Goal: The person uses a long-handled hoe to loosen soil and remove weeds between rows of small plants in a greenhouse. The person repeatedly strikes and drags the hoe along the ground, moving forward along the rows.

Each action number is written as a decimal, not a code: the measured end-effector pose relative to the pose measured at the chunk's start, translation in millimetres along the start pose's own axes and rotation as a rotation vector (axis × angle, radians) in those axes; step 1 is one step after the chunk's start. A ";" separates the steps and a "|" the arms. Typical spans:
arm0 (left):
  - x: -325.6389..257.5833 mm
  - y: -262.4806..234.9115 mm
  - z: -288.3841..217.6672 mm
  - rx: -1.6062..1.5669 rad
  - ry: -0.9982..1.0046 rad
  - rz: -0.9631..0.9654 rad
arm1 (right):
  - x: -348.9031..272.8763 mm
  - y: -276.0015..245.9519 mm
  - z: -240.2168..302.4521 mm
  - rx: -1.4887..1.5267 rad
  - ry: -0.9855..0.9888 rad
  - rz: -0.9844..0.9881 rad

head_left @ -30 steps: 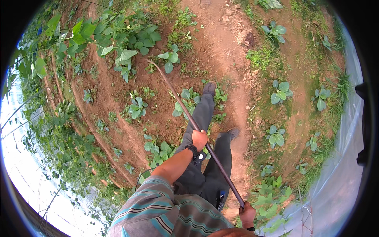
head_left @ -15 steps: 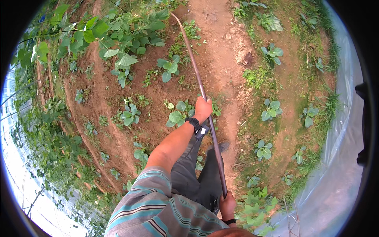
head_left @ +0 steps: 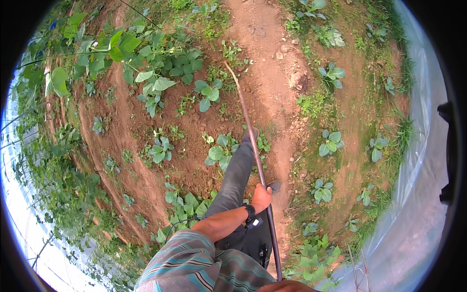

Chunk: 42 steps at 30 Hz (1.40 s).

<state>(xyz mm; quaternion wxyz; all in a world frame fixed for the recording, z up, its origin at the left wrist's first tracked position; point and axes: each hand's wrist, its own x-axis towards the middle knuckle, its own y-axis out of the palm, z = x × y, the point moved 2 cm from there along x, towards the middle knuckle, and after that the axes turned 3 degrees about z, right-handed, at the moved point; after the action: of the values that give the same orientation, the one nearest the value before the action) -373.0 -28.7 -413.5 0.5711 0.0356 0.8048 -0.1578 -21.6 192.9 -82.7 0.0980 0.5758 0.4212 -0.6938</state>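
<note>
One long, slender brown pole (head_left: 259,165); left hand (head_left: 261,198) wrapped around it; right hand unseen, grip unclear; broad-leaved green plant (head_left: 332,145) right of pole.

Your shirt (head_left: 182,260) at seven o'clock is grey with teal, black and white stripes, your pole (head_left: 258,163) brown.

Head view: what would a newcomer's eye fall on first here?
Probably the long dark pole, slanting up from the lower middle to a paler, curved end over the reddish soil, gripped partway by the left hand. Next, the striped shirt at the bottom, left of centre. Then the bright plastic sheeting curving down the right side.
</note>
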 end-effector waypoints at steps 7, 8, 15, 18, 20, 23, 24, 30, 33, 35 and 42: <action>116.3 -98.4 -111.4 -0.153 0.182 -0.053 | 130.4 -42.5 156.3 0.030 -0.189 -0.039; 142.7 -125.3 -132.1 -0.101 0.220 -0.083 | 154.4 -48.8 190.3 0.007 -0.267 -0.021; 251.1 -223.7 -224.2 0.080 0.153 -0.469 | 262.5 -50.5 347.5 0.158 -0.501 0.009; 217.1 -177.6 -194.4 0.073 0.177 -0.481 | 241.2 -40.0 307.7 0.047 -0.331 0.022; 176.1 -139.3 -157.1 0.061 0.167 -0.371 | 194.0 -38.5 256.3 -0.018 -0.247 0.028; 111.6 -96.3 -112.8 -0.006 0.131 -0.212 | 125.8 -46.5 192.2 -0.138 -0.145 -0.023; 99.6 -88.1 -104.7 -0.008 0.079 -0.163 | 113.7 -51.5 178.9 -0.112 -0.146 -0.041; 123.6 -82.9 -129.5 -0.168 0.105 -0.078 | 120.7 -74.0 196.9 -0.157 -0.108 -0.068; 186.3 -111.4 -193.1 -0.202 0.249 -0.139 | 171.4 -73.7 264.2 -0.100 -0.230 -0.127; 228.1 -141.5 -248.9 -0.196 0.346 -0.183 | 208.7 -69.5 312.4 -0.116 -0.213 -0.121; 201.1 -141.7 -250.4 -0.035 0.331 -0.276 | 198.0 -70.4 319.2 -0.088 -0.211 -0.111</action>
<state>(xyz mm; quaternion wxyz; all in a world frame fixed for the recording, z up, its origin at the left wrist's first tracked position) -703.4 -114.0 -495.8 0.4049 -0.0593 0.8874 -0.2124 -356.9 83.6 -229.9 0.1283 0.4705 0.4701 -0.7356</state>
